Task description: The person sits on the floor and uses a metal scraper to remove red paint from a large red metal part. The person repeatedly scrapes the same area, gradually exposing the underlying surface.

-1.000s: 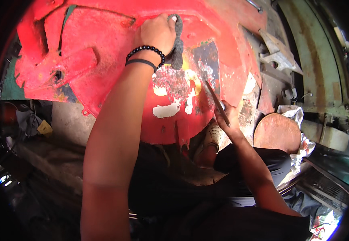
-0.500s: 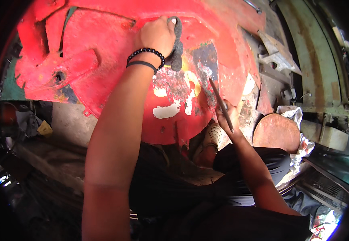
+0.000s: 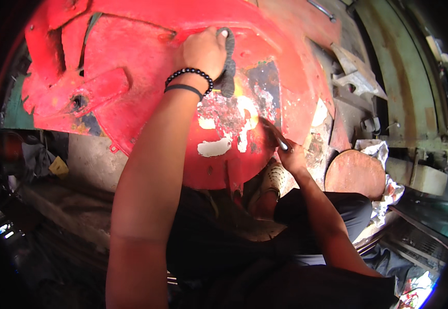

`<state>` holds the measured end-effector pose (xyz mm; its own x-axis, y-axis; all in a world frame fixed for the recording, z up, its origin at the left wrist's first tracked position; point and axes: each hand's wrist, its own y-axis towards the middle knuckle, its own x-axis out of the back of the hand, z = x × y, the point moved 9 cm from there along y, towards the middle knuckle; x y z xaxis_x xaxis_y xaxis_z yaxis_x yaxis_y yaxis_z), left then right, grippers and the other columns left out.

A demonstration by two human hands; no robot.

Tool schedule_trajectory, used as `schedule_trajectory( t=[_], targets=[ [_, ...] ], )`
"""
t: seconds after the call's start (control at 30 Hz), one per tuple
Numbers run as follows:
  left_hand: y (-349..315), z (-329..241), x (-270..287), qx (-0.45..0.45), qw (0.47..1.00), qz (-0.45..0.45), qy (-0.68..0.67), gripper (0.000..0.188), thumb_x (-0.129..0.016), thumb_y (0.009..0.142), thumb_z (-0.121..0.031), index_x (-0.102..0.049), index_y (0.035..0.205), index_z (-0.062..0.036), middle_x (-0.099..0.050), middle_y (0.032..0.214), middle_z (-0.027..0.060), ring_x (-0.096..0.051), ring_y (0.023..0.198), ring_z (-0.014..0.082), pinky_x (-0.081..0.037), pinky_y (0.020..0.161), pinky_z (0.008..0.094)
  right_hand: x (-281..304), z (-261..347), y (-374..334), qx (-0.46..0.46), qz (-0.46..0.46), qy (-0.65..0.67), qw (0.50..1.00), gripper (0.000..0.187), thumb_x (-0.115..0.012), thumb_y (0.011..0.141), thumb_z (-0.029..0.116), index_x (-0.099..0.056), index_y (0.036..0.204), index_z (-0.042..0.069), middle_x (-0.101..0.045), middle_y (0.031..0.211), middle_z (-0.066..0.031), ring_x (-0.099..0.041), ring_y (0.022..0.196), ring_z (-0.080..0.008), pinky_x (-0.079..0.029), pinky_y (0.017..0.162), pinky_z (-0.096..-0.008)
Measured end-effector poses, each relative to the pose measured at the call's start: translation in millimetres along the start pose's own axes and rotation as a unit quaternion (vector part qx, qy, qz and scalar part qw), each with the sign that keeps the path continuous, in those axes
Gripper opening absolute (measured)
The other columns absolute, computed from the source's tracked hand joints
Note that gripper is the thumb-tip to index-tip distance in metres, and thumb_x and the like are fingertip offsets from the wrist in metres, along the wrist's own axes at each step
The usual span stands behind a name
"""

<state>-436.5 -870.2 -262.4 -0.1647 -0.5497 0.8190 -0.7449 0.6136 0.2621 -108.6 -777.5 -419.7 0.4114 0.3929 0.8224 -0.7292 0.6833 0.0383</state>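
Before me lies a large red-painted metal part [image 3: 146, 62], with a worn patch [image 3: 221, 110] of bare grey metal, yellow and white filler. My left hand [image 3: 203, 51], wearing a black bead bracelet [image 3: 189, 73], grips a folded grey cloth [image 3: 228, 67] against the red surface above that patch. In my right hand [image 3: 292, 157] is a narrow dark scraper-like tool [image 3: 273, 131]. Its tip reaches the right side of the worn patch; whether it touches the metal I cannot tell. My left fingers are mostly hidden behind the hand.
A round rusty disc [image 3: 355, 174] rests on crumpled foil [image 3: 391, 190] at the right. Beyond it lie a pointed metal bracket [image 3: 358, 74] and a long pale green beam [image 3: 399, 67]. My sandalled foot [image 3: 273, 180] is tucked by the red part's near edge.
The tool in my right hand has swung its tip left and down over the worn patch, and that hand has shifted slightly. My left hand stays near the same spot with the cloth.
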Motion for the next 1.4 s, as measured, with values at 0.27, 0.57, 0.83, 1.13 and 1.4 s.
schedule_trajectory(
  t=[0.27, 0.57, 0.83, 1.13, 1.4],
  targets=[
    [-3, -1, 0, -0.001, 1.000, 0.002, 0.000, 0.039, -0.046, 0.098, -0.038, -0.064, 0.101, -0.0034, -0.067, 0.091, 0.0263, -0.063, 0.091, 0.0448, -0.048, 0.084, 0.0539, -1, -9, -1, -0.099, 0.040, 0.073, 0.992, 0.022, -0.065, 0.082, 0.011, -0.067, 0.100, -0.002, -0.064, 0.066, -0.0222, -0.069, 0.062, -0.0302, -0.053, 0.060, -0.0388],
    [-3, -2, 0, -0.005, 1.000, -0.003, 0.002, 0.038, -0.046, 0.098, -0.037, -0.063, 0.099, -0.0027, -0.067, 0.093, 0.0258, -0.063, 0.091, 0.0446, -0.049, 0.083, 0.0541, 13, 2, -1, -0.008, -0.027, 0.108, 0.994, 0.017, -0.061, 0.088, 0.015, -0.062, 0.085, -0.001, -0.060, 0.061, -0.0152, -0.063, 0.056, -0.0173, -0.051, 0.056, -0.0355],
    [-1, -1, -1, 0.001, 1.000, -0.001, -0.008, 0.038, -0.047, 0.098, -0.038, -0.064, 0.098, -0.0038, -0.067, 0.089, 0.0261, -0.063, 0.090, 0.0449, -0.048, 0.083, 0.0543, -10, -12, -2, -0.087, 0.071, -0.014, 0.994, 0.022, -0.065, 0.084, 0.013, -0.069, 0.102, 0.001, -0.067, 0.075, -0.0223, -0.069, 0.068, -0.0338, -0.053, 0.065, -0.0413],
    [0, 0, -2, -0.002, 1.000, -0.007, -0.007, 0.039, -0.047, 0.097, -0.039, -0.064, 0.099, -0.0034, -0.067, 0.090, 0.0254, -0.063, 0.090, 0.0447, -0.049, 0.083, 0.0537, -18, -18, -7, -0.140, 0.092, -0.013, 0.986, 0.053, -0.067, 0.080, 0.014, -0.060, 0.132, 0.012, -0.070, 0.099, -0.0215, -0.069, 0.095, -0.0374, -0.055, 0.085, -0.0410],
    [-3, -1, 0, -0.010, 1.000, -0.023, -0.008, 0.037, -0.049, 0.097, -0.037, -0.064, 0.100, -0.0028, -0.067, 0.088, 0.0265, -0.063, 0.090, 0.0449, -0.049, 0.083, 0.0539, 12, 3, -6, -0.008, -0.045, 0.080, 0.996, 0.015, -0.065, 0.084, 0.013, -0.059, 0.079, 0.000, -0.058, 0.058, -0.0185, -0.064, 0.052, -0.0262, -0.050, 0.053, -0.0365]
  ],
)
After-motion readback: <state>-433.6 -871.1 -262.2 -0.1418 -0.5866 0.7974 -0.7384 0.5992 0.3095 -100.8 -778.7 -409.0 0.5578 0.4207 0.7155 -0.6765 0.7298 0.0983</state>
